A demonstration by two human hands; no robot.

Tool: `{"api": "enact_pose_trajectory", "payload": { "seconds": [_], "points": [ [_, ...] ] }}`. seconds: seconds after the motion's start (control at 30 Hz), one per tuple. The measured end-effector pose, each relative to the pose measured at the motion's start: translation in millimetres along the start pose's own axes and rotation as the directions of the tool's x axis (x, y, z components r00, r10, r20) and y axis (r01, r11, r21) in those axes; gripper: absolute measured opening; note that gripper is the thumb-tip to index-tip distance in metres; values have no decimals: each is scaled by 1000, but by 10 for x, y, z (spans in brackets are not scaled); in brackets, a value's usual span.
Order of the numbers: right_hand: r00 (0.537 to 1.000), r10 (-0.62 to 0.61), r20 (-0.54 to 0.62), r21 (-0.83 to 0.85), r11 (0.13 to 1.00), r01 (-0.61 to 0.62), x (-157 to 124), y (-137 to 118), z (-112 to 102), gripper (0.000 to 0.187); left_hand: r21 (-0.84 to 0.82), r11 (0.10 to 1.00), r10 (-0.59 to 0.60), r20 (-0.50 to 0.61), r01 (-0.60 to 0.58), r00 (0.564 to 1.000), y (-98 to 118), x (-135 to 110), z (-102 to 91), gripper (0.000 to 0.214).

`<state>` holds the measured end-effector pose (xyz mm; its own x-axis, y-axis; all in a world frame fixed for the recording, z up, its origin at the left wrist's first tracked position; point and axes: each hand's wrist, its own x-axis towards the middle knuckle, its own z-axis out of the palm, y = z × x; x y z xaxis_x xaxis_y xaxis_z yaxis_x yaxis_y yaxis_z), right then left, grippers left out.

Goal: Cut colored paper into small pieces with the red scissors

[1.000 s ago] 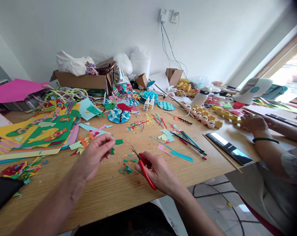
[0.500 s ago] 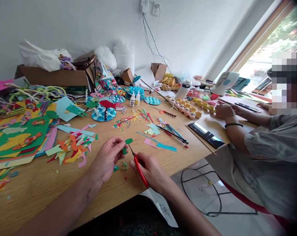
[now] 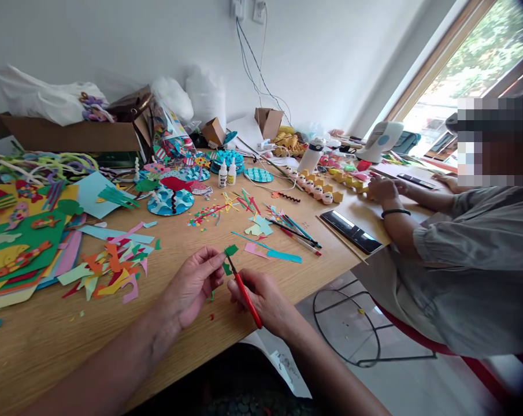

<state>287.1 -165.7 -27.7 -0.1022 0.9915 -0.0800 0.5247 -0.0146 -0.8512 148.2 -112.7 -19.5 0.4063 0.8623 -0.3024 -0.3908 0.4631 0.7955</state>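
Above the front part of the table, my left hand (image 3: 199, 281) pinches a small piece of green paper (image 3: 231, 250) between thumb and fingers. My right hand (image 3: 261, 300) is wrapped round the red handles of a pair of scissors (image 3: 246, 296). Their dark, narrow blades point up and left and meet the green paper right beside my left fingertips. A second bit of green shows just below the blades; whether it belongs to the same piece I cannot tell. Tiny green and red scraps lie on the table under my hands.
Coloured paper offcuts (image 3: 114, 268) and stacked sheets (image 3: 31, 254) lie to the left. A blue disc with a red paper fish (image 3: 177, 184), glue bottles (image 3: 222, 174), pencils (image 3: 296, 234) and a phone (image 3: 351, 231) lie beyond. At right sits a person in a grey sleeve (image 3: 456, 242).
The scissor blades have come onto the green paper, and the paper has turned slightly in my left fingers. The whole view has shifted a little to the right.
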Motion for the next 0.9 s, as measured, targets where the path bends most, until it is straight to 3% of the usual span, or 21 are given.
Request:
{"api": "enact_pose_trajectory", "payload": {
  "seconds": [0.2, 0.33, 0.43, 0.57, 0.67, 0.9],
  "points": [
    [998, 20, -54, -30, 999, -22, -44, 68, -53, 41, 65, 997, -34, 46, 30, 998, -44, 76, 11, 26],
    [997, 39, -67, -93, 995, -45, -62, 109, -123, 41, 227, 974, -53, 102, 28, 993, 14, 147, 7, 23],
    [997, 38, -71, -166, 985, -50, -65, 124, -208, 40, 424, 904, -28, 179, -51, 983, 109, 254, 37, 22],
    [997, 19, -73, -270, 962, -38, -75, 143, -327, 37, 651, 737, -19, 289, -182, 957, 186, 434, 131, 18],
    [997, -4, -78, -341, 940, -23, -83, 162, -384, 35, 686, 688, -9, 335, -238, 942, 171, 530, 201, 15],
    [999, -8, -54, -488, 872, -20, -90, 243, -492, 36, 659, 716, 34, 296, -230, 955, 112, 596, 237, 15]
  ]
}}
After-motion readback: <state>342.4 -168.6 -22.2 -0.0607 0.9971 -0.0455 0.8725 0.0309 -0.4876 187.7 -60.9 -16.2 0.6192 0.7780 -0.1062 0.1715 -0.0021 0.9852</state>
